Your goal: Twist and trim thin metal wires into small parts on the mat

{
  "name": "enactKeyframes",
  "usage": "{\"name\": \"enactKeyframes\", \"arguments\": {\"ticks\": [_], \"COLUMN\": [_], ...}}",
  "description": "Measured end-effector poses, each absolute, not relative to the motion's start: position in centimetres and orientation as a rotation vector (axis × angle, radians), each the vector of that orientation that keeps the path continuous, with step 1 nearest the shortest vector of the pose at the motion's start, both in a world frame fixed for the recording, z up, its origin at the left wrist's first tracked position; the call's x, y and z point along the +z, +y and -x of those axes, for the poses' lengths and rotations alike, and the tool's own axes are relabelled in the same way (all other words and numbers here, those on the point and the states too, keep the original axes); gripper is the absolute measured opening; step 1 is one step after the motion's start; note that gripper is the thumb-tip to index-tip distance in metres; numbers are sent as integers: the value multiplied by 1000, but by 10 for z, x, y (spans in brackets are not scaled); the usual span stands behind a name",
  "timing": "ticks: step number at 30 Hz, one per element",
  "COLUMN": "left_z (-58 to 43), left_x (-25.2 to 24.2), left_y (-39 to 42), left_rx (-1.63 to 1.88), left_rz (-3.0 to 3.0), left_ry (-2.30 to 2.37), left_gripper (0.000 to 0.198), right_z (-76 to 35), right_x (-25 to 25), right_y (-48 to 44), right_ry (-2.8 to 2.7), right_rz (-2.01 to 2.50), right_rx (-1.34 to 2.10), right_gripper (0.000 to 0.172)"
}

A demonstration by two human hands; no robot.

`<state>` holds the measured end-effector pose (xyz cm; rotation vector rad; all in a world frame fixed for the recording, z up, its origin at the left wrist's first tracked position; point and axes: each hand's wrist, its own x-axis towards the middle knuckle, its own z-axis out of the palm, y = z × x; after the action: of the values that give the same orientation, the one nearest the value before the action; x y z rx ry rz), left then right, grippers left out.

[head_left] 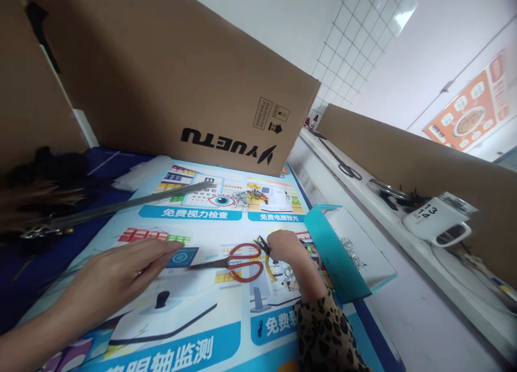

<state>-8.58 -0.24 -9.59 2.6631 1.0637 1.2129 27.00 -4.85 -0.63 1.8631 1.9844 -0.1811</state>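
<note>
My left hand (pixel 115 272) hovers over the printed sheet, its thumb and fingers closed together in a pinch. Whatever may be between its fingertips is too small to make out. In my right hand (pixel 285 245) is a small pair of pliers (pixel 262 245), with dark jaws sticking out toward the left. Between the hands lie scissors (pixel 244 262) with red handles, their blades pointing toward my left hand. Beyond them sits a heap of small metal pieces (pixel 242 199). A bundle of thin grey strands (pixel 161 198) stretches in from the left.
An open teal box (pixel 337 253) with small silvery pieces stands right of my right hand. A large cardboard box (pixel 226 92) rises behind the sheet. On the white ledge at right are a white mug (pixel 430 221) and black scissors (pixel 349 171). A dark, hairy bundle (pixel 44 183) lies left.
</note>
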Motion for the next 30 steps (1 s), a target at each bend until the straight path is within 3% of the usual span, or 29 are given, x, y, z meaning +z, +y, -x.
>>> {"name": "enactKeyframes", "arguments": {"ticks": [9, 13, 16, 19, 23, 30], "left_z": [87, 87, 90, 92, 84, 60], "left_x": [-100, -97, -92, -87, -72, -25], "left_y": [0, -1, -2, -2, -10, -36], "left_rx": [1155, 1191, 1016, 862, 946, 961], "left_rz": [-2716, -2714, -2744, -2750, -2580, -2016], "left_ry": [1072, 1049, 1079, 1106, 1121, 1094], "left_gripper": [27, 28, 28, 29, 30, 30], "right_z": [-302, -328, -336, -333, -314, -235], "right_x": [-12, -16, -20, -22, -23, -32], "right_y": [-46, -43, -40, -39, -36, -37], "right_ry": [2217, 2324, 2364, 2365, 2303, 2246], "right_rz": [-2172, -2423, -2600, -2725, -2781, -2664], "right_rx": [-378, -686, -1058, -1486, -1999, -2566], "right_gripper": [10, 11, 9, 23, 44, 49]}}
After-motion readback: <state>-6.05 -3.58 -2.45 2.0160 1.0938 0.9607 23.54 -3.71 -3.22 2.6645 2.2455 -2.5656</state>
